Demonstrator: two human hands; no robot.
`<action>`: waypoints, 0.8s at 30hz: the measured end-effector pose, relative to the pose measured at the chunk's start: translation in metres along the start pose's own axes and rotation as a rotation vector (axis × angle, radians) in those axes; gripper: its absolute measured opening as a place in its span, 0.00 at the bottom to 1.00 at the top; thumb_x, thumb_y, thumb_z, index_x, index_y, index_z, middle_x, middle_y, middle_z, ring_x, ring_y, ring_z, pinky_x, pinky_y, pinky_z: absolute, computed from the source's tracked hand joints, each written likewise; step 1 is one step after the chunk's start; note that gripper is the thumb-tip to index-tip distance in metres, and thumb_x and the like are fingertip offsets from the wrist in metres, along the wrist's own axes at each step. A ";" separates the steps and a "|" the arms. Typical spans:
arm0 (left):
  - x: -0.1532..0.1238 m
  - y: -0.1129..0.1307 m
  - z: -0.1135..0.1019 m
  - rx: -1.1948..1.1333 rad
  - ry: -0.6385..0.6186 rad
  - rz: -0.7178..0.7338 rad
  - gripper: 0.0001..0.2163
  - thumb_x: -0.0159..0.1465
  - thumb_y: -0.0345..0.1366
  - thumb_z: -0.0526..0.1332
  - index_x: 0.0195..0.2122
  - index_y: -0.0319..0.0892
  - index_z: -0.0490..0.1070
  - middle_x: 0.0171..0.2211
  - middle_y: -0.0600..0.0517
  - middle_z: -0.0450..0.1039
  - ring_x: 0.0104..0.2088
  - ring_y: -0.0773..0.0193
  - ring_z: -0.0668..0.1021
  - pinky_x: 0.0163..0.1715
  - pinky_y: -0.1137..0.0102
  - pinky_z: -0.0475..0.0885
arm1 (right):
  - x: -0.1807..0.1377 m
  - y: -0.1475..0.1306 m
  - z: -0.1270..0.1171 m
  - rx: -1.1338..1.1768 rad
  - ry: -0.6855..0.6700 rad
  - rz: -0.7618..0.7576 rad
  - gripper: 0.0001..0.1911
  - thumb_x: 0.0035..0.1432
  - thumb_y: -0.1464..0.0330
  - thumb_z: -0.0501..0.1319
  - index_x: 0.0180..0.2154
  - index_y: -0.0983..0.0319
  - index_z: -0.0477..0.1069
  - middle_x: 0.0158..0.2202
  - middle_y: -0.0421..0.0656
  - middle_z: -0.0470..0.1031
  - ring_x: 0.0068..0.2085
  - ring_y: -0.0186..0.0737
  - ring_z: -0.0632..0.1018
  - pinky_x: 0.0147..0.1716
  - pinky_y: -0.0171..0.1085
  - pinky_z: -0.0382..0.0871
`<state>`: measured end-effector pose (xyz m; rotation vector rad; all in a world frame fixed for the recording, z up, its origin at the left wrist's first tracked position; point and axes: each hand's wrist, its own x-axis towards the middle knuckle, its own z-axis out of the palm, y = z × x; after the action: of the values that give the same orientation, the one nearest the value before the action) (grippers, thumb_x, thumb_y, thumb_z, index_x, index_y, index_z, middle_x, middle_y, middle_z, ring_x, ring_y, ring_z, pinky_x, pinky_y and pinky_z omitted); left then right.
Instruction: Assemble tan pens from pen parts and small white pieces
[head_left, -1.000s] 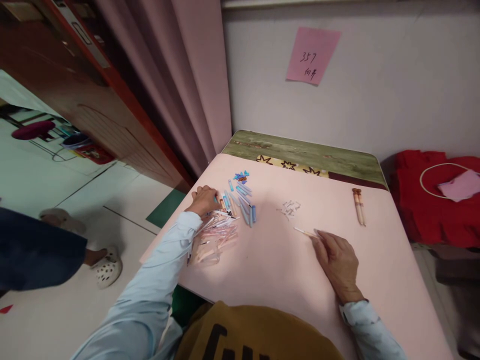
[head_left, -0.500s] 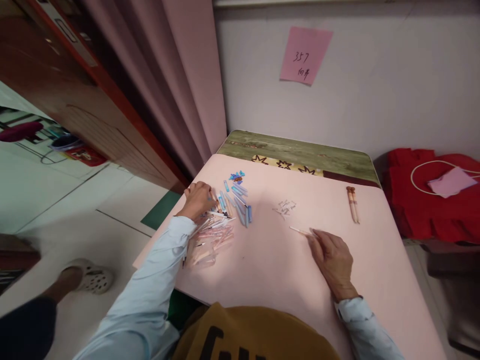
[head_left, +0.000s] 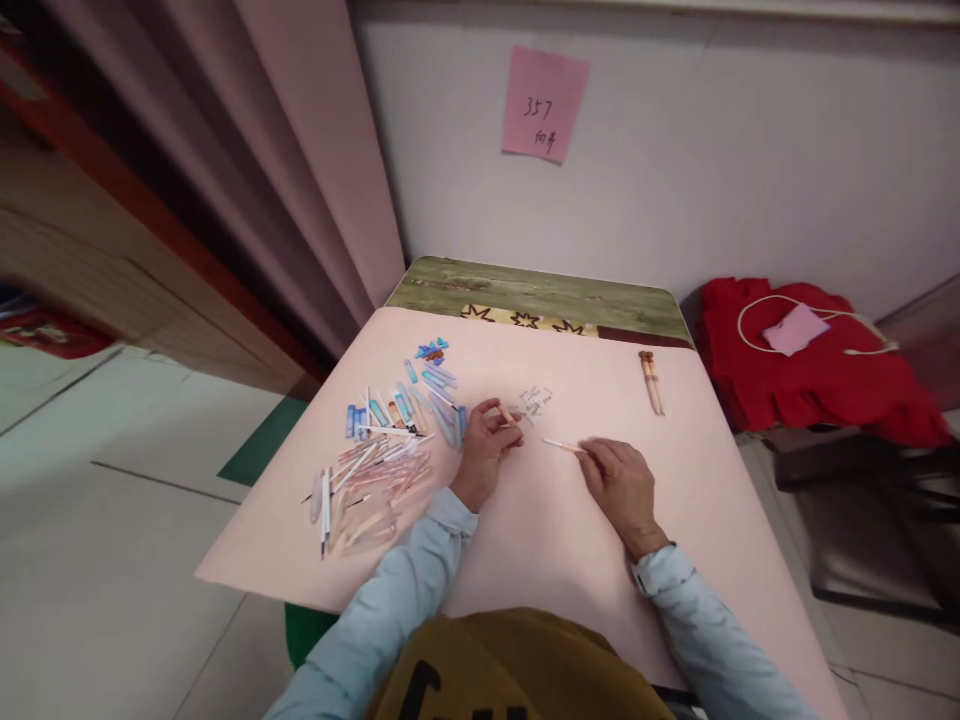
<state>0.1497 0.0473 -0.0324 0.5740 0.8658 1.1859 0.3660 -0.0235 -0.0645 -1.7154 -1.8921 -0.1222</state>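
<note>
My left hand (head_left: 486, 455) pinches a short tan pen barrel piece (head_left: 506, 413) near the middle of the table. My right hand (head_left: 622, 488) grips a thin pen refill (head_left: 561, 445) whose pale end points left toward the other hand; its rear part is hidden by the fingers. Just beyond the left fingertips lies a small heap of clear plastic pieces (head_left: 536, 402). Left of that hand spreads a pile of pinkish pen barrels (head_left: 386, 475) and white refills (head_left: 325, 505). Blue and purple barrels (head_left: 439, 385) lie above them.
Small blue and brown pen toppers (head_left: 433, 350) sit at the back left. Two pens with brown tops (head_left: 651, 383) lie at the right of the pink-covered table (head_left: 555, 570). A stool with red cloth (head_left: 810, 390) and a white cord stands to the right; a curtain (head_left: 315, 130) hangs left.
My left hand has moved right from the parts pile to the table's middle, with a tan barrel piece in it. My right hand still holds the refill. The view has shifted right.
</note>
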 end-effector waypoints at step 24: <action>0.020 0.009 -0.010 -0.062 -0.042 0.197 0.21 0.55 0.32 0.65 0.47 0.46 0.59 0.29 0.56 0.72 0.23 0.70 0.72 0.25 0.73 0.64 | 0.077 -0.076 0.037 0.109 0.017 0.196 0.07 0.63 0.66 0.60 0.36 0.58 0.78 0.34 0.43 0.78 0.37 0.44 0.74 0.40 0.41 0.60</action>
<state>0.1393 0.0683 -0.0368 0.6423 0.7468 1.3701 0.2807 0.0474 -0.0362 -1.8078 -1.6753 0.0408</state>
